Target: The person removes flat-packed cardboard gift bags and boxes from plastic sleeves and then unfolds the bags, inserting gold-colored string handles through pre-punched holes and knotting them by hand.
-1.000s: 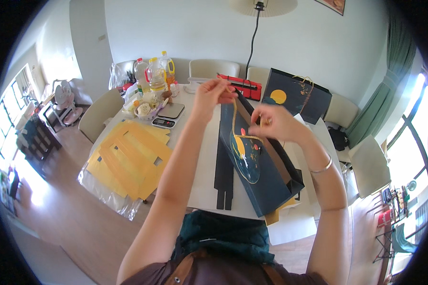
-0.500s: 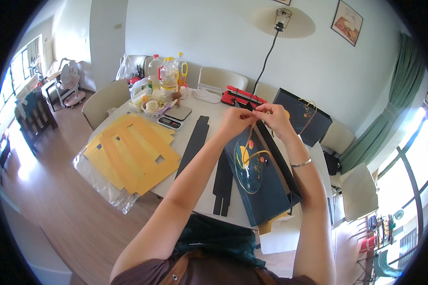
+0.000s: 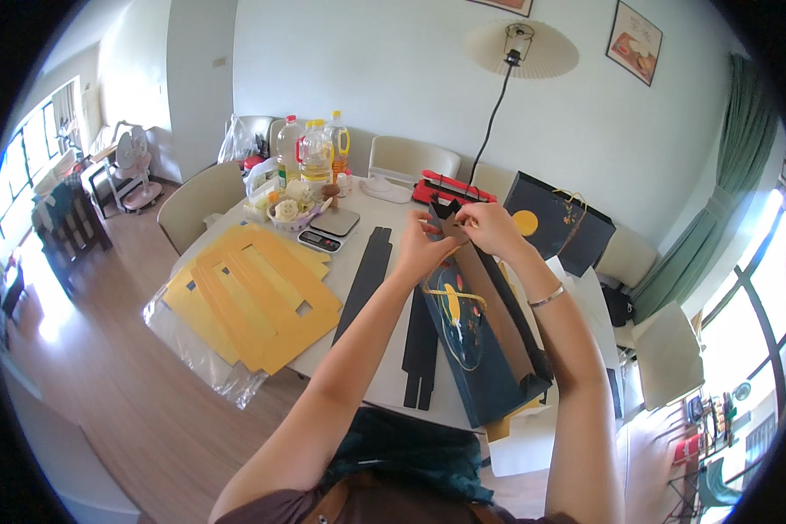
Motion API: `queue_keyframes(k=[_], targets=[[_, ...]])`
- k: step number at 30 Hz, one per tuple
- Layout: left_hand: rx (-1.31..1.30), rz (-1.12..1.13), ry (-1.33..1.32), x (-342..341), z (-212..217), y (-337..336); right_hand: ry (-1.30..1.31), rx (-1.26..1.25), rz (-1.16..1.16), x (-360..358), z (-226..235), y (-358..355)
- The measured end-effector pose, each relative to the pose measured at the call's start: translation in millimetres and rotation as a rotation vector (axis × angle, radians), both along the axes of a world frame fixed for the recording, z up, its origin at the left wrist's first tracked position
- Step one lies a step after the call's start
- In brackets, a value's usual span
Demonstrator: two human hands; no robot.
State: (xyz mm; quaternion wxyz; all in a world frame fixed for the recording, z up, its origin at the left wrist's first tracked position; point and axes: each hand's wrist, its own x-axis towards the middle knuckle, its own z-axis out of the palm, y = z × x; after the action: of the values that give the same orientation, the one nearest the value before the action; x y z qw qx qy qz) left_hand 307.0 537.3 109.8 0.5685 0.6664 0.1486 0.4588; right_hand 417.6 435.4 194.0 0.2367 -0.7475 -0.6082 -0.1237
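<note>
The bag [image 3: 485, 336] top is pinched, seemingly, by both raised hands: left [image 3: 421, 247], right [image 3: 491, 229]; black strips [image 3: 367, 275] lie alongside.

cardboard sheets [image 3: 253, 293] left of gift bag [image 3: 476, 336], scale [image 3: 327, 229] behind

Navy gift bag [image 3: 472, 349] with yellow, perhaps floral, print; yellow card sheets [image 3: 253, 297].

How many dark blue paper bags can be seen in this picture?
2. One dark blue paper bag lies on the table under both hands; a second bag stands upright at the far edge. Others may be hidden.
</note>
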Motion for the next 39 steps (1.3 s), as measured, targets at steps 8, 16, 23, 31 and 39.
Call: queue_keyframes(k=[8, 16, 23, 31, 39], targets=[[-0.328, -0.461, -0.022, -24.6, -32.5, 22.1, -0.15, -0.116, 0.023, -0.9, -16.9, 21.2], [-0.352, -0.558, 0.099, -35.9, -69.1, 31.8, -0.095, -0.242, -0.053, -12.6, -33.7, 19.6], [-0.532, -0.529, 0.016, -49.0, -83.4, 22.4, -0.011, -0.379, -0.04, -19.3, -34.2, 18.1], [-0.743, -0.747, -0.16, -78.5, -104.9, 9.6, 0.063, -0.498, 0.072, -53.1, -43.5, 19.3], [-0.551, -0.635, 0.255, -121.2, -123.7, -14.9, 0.121, -0.409, 0.119, -64.4, -44.7, 12.8]])
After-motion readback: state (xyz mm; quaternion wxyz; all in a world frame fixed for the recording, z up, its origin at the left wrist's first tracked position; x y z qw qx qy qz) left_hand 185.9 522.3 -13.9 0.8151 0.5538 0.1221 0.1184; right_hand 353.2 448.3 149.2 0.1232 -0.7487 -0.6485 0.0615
